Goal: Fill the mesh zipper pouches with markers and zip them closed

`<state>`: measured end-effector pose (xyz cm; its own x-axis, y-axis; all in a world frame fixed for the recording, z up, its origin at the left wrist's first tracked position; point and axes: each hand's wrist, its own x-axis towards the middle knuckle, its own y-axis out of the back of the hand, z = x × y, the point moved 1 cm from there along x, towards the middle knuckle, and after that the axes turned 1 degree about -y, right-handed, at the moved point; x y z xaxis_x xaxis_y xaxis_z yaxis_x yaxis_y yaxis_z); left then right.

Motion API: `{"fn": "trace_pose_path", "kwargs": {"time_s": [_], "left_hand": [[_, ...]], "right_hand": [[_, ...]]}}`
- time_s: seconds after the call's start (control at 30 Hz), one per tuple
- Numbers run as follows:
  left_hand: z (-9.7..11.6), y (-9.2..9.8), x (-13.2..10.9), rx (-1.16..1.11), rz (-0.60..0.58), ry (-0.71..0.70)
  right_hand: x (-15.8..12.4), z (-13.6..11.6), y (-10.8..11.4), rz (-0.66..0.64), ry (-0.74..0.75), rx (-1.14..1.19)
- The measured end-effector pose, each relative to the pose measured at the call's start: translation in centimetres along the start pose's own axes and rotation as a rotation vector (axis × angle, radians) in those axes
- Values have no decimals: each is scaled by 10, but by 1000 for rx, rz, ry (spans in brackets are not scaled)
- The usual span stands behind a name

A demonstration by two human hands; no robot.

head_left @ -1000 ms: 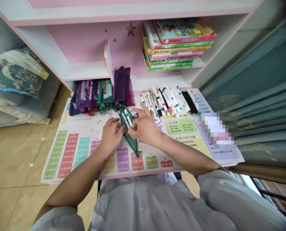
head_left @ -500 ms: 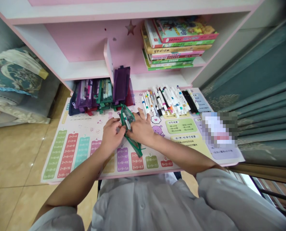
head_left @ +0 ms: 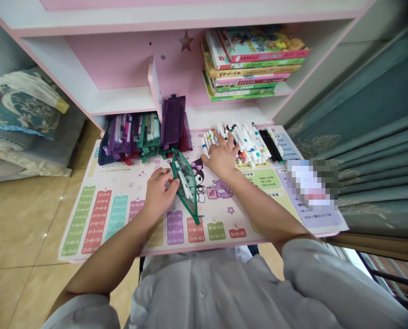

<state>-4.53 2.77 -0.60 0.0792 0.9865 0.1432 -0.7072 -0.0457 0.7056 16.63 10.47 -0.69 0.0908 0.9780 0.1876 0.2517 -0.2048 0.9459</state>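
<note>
A green mesh zip pouch (head_left: 191, 201) lies on the printed desk mat, its mouth spread apart. Inside it rests a white marker (head_left: 183, 179) with a dark teal band, and perhaps a second one beside it. My left hand (head_left: 160, 191) pinches the pouch's left edge between thumb and fingers. Over the near left side of a heap of white markers (head_left: 248, 141), my right hand (head_left: 222, 155) has its fingers spread. Whether its fingertips touch the markers I cannot tell.
Filled mesh pouches (head_left: 121, 137) lie at the back left, beside flat purple pouches (head_left: 173, 121). Black markers (head_left: 271, 145) lie right of the heap. A stack of books (head_left: 252, 64) sits on the shelf above. A blurred-out item (head_left: 312, 185) lies at the mat's right edge.
My right hand has left the pouch and moved right and away from me to the marker heap. The pouch and the marker in it now show fully. My left hand stays put.
</note>
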Motion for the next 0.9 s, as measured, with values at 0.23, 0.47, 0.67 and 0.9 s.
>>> {"fn": "trace_pose_path", "kwargs": {"time_s": [0.23, 0.47, 0.67, 0.9], "left_hand": [[-1, -1, -1, -5, 17, -6], [0, -1, -1, -9, 18, -7], [1, 0, -1, -2, 20, -10], [0, -1, -1, -3, 26, -6]], "right_hand": [[3, 6, -16, -47, 2, -86], [2, 3, -18, -96, 24, -123], [0, -2, -3, -74, 49, -54], [-39, -32, 49, -10, 213, 153]]}}
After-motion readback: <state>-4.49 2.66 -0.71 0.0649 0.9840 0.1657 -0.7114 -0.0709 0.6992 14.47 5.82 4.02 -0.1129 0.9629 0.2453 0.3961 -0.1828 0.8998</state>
